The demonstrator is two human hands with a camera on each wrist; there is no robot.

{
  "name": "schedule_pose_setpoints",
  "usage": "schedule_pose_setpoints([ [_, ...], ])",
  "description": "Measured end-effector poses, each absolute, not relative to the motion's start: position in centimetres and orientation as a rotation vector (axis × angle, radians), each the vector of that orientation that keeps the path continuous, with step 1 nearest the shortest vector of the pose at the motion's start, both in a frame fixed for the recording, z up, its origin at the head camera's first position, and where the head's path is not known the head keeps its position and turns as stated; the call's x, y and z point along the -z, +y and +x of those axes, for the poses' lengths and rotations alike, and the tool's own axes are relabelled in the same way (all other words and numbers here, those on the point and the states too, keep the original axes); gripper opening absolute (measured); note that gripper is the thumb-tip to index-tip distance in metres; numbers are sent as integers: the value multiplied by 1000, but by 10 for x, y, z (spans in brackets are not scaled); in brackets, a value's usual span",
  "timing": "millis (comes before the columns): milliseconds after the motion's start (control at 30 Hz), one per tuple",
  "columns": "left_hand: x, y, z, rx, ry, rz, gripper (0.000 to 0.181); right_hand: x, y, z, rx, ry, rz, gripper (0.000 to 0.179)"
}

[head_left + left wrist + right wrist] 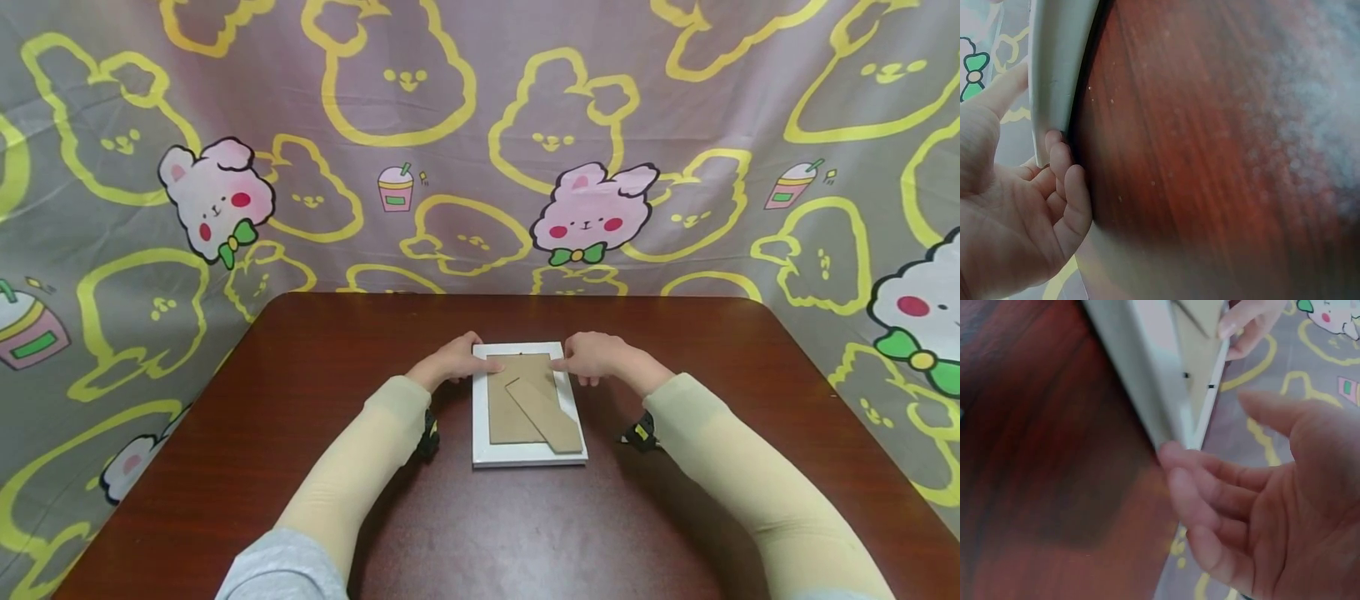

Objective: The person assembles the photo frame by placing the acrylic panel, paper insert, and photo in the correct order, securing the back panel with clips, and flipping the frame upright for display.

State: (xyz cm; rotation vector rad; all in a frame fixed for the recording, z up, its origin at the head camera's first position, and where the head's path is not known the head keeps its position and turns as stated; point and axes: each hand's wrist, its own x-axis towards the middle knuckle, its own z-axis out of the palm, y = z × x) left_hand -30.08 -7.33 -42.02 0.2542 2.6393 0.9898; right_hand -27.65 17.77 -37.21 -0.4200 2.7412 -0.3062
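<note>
A white picture frame (480,412) lies back side up on the counter (300,358), right between the fingers of the two hands, which are at its far corners. The left hand (453,358) grips the corner on its side: the thumb reaches over onto the brown backing board (504,417), and the curled fingers (1075,194) press against the outer edge below it. The right hand (596,357) is looser; from the right wrist its fingers are spread and gently bent, a fingertip (1172,453) touching the other far corner, while the thumb stands a little apart, so the hand looks fairly wide. Nearer the person than either set of fingers, a cardboard stand (551,421) slants across the board, its broad end overlapping the frame's near border. Just past the right fingertips, two small dark tabs show on the frame's back. Behind the fingers, toward the person, pale sleeves (727,450) cover both forearms, and a black device (641,432) sits under the right wrist, with another (428,433) under the left. Beyond the fingers, past the counter's far edge, hangs a cloth (450,183) printed with rabbits, drink cups and yellow outlines.
</note>
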Motion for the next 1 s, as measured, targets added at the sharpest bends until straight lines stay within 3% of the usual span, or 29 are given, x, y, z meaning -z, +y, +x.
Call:
schedule_pose_setpoints([
  [167,420,-74,-300,-998,2639,268,62,383,178,-276,300,2657,-383,51],
  [633,422,-81,-305,-1013,2572,314,67,392,174,-277,283,2635,-328,53],
  [1000,424,-79,-305,-1043,2616,293,39,393,175,-278,302,2627,-349,52],
])
